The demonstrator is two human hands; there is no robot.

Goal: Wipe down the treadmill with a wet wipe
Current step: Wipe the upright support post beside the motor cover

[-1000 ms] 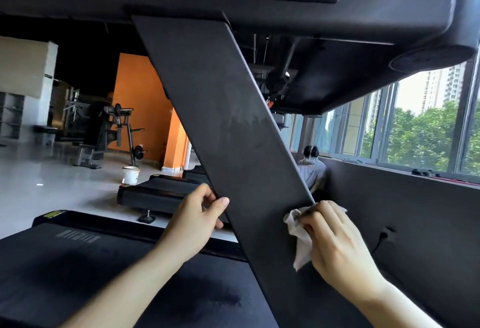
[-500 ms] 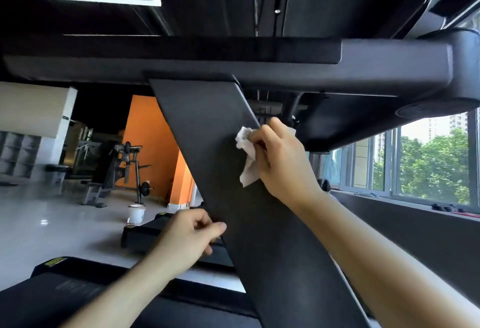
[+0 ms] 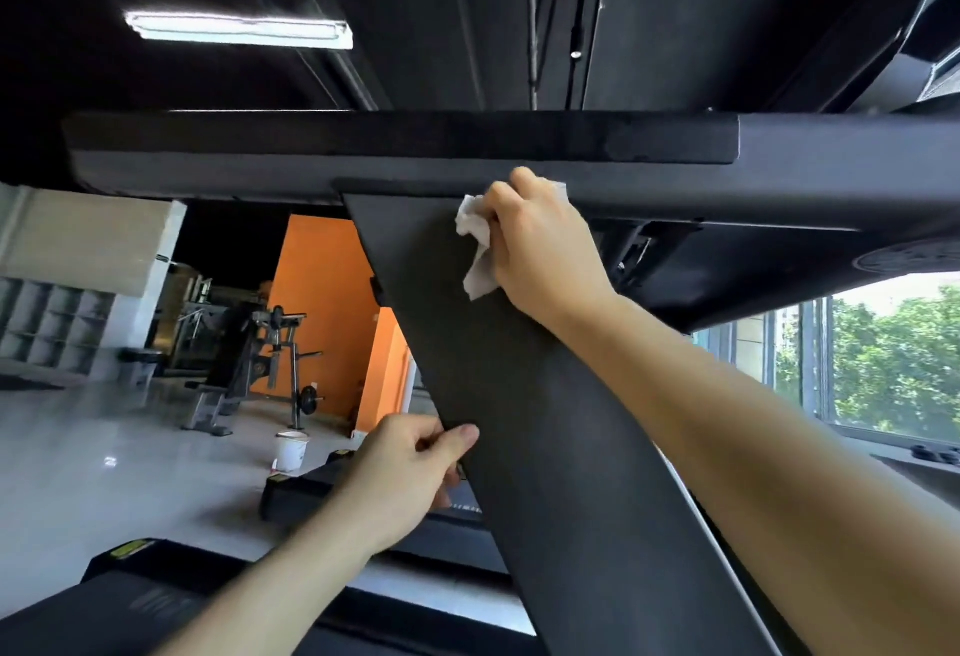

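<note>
The treadmill's wide dark slanted upright [image 3: 519, 395] runs from the console bar [image 3: 363, 151] above down to the lower right. My right hand [image 3: 545, 255] presses a crumpled white wet wipe [image 3: 475, 244] against the very top of the upright, just under the console bar. My left hand [image 3: 410, 468] grips the upright's left edge lower down, thumb on the front face and fingers behind. The treadmill deck [image 3: 130, 603] shows at the bottom left.
Another treadmill [image 3: 332, 494] stands just beyond the upright. A white bucket [image 3: 291, 450] sits on the glossy floor, with a weight bench [image 3: 249, 369] before an orange wall [image 3: 322, 302]. Windows [image 3: 883, 369] line the right side.
My right hand has slid the wipe up the upright from its lower part to the top under the console bar. The view tilted upward. My left hand kept its grip on the edge.
</note>
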